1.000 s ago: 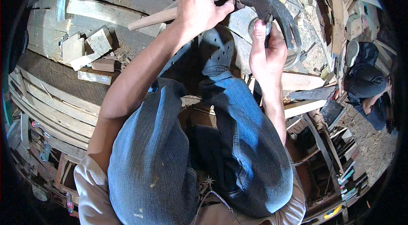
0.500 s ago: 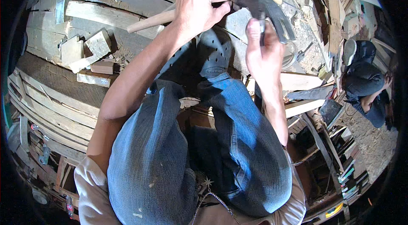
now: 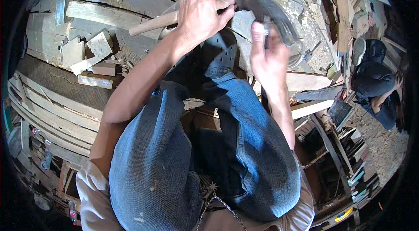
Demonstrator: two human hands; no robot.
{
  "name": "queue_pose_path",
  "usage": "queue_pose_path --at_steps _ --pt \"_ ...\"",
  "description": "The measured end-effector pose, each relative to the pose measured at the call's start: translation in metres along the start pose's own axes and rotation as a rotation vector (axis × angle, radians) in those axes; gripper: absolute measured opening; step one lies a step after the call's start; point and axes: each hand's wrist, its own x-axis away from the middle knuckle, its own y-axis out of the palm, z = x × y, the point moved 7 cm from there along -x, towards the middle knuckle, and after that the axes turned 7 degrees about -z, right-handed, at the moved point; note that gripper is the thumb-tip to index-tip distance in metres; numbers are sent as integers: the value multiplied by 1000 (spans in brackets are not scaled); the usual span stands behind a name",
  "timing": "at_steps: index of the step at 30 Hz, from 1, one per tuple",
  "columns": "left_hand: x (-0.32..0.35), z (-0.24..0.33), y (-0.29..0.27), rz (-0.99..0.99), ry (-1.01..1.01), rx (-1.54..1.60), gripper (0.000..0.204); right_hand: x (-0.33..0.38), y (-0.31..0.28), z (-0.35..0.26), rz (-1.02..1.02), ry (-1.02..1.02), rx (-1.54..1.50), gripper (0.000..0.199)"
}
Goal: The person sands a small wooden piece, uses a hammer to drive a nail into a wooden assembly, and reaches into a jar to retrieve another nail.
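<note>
planks point(image 3: 102, 16) are lying all around, scrap blocks point(image 3: 73, 52) sitting off left. the right hand point(image 3: 269, 58) is gripping the hammer point(image 3: 267, 6) up near its head, probably for control, with the blurry face sitting just beside the left hand point(image 3: 201, 15). that one's holding its fingers bent, maybe steadying something; can't tell if it's pinching the wooden handle point(image 3: 155, 23) poking out behind it.
</note>
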Motion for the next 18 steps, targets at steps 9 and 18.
queue_pose_path --at_steps 9,18 --pt "-6 1 0 2 -23 4 20 2 4 -2 41 -127 133 31" --pt "-6 -6 -2 11 -18 60 19 -1 3 -4 11 -61 74 31"
